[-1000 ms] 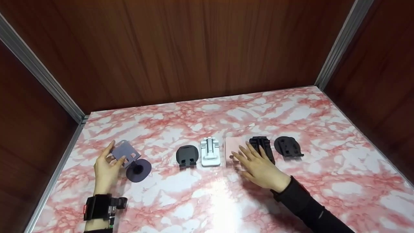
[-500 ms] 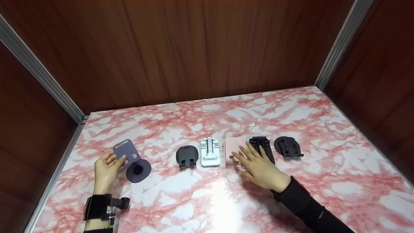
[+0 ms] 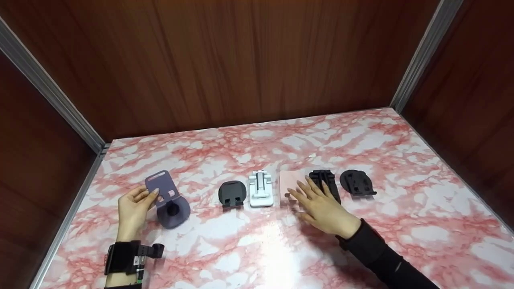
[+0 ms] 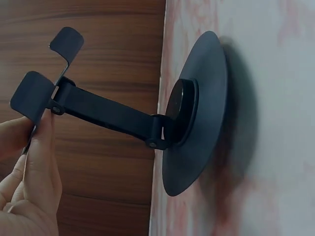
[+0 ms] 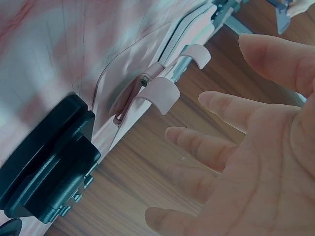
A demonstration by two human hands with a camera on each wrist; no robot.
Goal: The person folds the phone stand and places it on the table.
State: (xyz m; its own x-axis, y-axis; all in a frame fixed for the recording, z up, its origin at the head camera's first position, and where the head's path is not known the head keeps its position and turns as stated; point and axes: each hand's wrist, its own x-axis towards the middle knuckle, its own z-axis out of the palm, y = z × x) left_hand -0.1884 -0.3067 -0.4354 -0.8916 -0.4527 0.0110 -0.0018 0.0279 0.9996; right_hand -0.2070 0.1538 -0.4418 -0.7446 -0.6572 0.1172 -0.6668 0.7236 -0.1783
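My left hand [image 3: 133, 206] pinches the side edge of the plate of a purple-grey phone stand [image 3: 162, 182] between thumb and fingers. The left wrist view shows its two curved hooks, a hinged arm unfolded and a round base [image 4: 199, 118], tilted close over the table with a shadow beside it. Spread and straight, the fingers of my right hand [image 3: 326, 210] overlap a pink phone stand [image 3: 291, 178] and a black folding phone stand [image 3: 331, 181] in the head view. From the right wrist, a gap shows between that hand and the pink stand's hooks [image 5: 160, 96].
A dark round-based phone stand [image 3: 232, 190] and a white one [image 3: 261, 188] lie folded mid-table. Another black round stand [image 3: 356, 182] lies at the right end of the row. Wooden panels [image 3: 257, 60] wall in the marbled red-and-white table [image 3: 225, 249].
My left hand has swung the purple-grey stand's plate more upright and slightly rightward, its index finger leaving the top corner for the side edge. The base has tilted. My right hand stays put.
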